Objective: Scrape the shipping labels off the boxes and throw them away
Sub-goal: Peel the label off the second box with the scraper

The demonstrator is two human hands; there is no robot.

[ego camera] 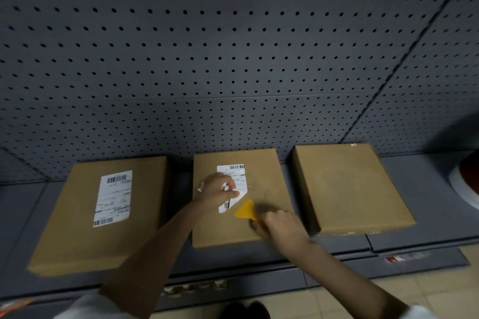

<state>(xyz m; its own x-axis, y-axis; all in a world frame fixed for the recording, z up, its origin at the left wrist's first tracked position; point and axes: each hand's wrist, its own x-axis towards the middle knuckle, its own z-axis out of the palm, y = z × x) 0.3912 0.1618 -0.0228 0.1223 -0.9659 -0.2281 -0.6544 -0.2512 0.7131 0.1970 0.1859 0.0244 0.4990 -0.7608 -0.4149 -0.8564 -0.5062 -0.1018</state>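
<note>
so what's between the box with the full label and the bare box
The middle box, its label half scraped, with both hands working on it, in the head view.

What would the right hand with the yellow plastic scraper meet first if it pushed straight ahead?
Probably the torn lower edge of the white shipping label on the middle brown cardboard box, just ahead of the scraper.

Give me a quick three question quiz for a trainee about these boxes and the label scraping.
1. True or false: the right box carries a full label.
2. Which hand holds the yellow scraper? A left hand, B right hand
3. Fill in: the untouched label sits on the ___ box.

Key: 1 false, its top is bare. 2 B; the left one pulls paper from the middle box. 3 left.
</note>
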